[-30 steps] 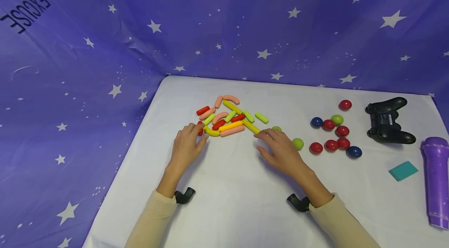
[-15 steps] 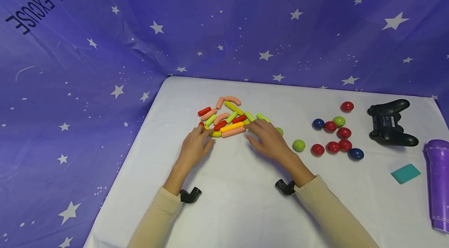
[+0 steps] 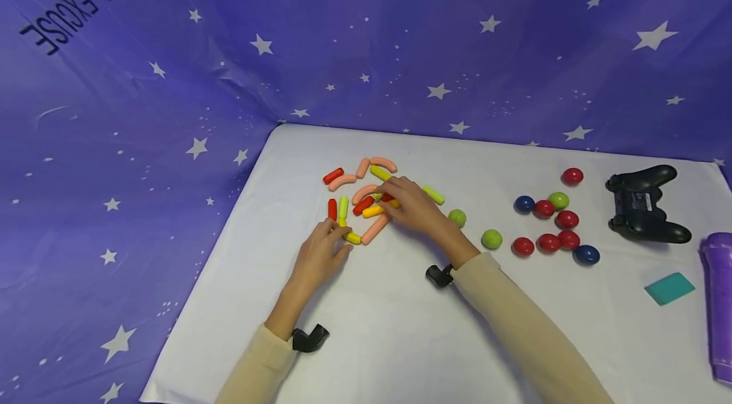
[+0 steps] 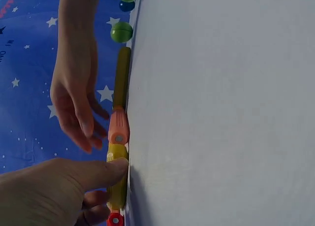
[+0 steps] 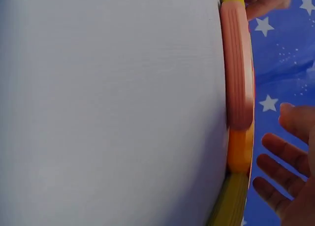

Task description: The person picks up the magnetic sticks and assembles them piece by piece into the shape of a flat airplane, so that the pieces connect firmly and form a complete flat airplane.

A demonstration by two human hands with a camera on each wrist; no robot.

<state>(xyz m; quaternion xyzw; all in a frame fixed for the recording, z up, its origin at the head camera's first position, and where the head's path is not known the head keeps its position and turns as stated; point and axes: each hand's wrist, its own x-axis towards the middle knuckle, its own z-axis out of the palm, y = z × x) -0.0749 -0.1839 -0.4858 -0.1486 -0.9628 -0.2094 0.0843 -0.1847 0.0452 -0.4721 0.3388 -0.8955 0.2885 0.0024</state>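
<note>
Toy magnetic sticks in red, yellow, green and pink lie in a cluster on the white table. My left hand (image 3: 320, 251) pinches a curved yellow stick (image 3: 352, 238) at the cluster's near left; in the left wrist view its thumb (image 4: 110, 171) presses this yellow stick. A straight pink stick (image 3: 375, 229) slants up from the yellow one's end. Over the cluster's right side is my right hand (image 3: 414, 207), beside an orange stick (image 3: 373, 211) and covering some sticks. In the right wrist view its fingers (image 5: 285, 154) are spread, apart from the sticks.
Green balls (image 3: 492, 239) and several red and blue balls lie to the right. Further right are a black game controller (image 3: 643, 204), a teal block (image 3: 669, 288) and a purple flashlight-shaped object (image 3: 719, 309). A starry purple cloth (image 3: 366, 42) hangs behind the table.
My right hand has moved left and away from me, over the cluster. The yellow stick at my left hand has shifted nearer to me; the pink stick has turned from nearly level to slanted.
</note>
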